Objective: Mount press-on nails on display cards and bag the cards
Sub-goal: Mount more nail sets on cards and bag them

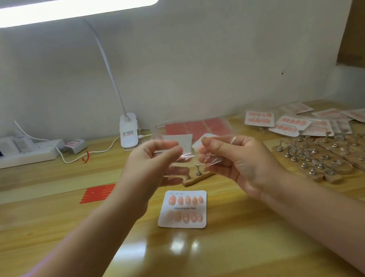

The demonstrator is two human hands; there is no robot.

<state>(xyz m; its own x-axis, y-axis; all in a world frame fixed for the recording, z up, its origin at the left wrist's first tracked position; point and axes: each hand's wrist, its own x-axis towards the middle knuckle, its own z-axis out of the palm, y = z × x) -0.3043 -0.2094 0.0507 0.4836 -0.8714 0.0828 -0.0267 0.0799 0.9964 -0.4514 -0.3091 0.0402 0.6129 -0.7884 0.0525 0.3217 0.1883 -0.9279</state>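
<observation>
At the frame's centre, the left hand (pixel 153 158) and right hand (pixel 233 156) each pinch an edge of a thin clear plastic bag (pixel 185 155), stretched sideways between them. Below lies a white square display card of peach nails (pixel 182 210), its rows running left-right, on the glossy yellow wooden table (pixel 47 235); a white clip lamp (pixel 129 133) stands against the pale wall.

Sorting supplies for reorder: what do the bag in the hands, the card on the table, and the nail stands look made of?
Bag: thin clear plastic film, glossy, see-through. Card: matte white card stock, probably paper, with printed text. Nail stands: pale wooden bases with shiny, likely metal, holders.
</observation>
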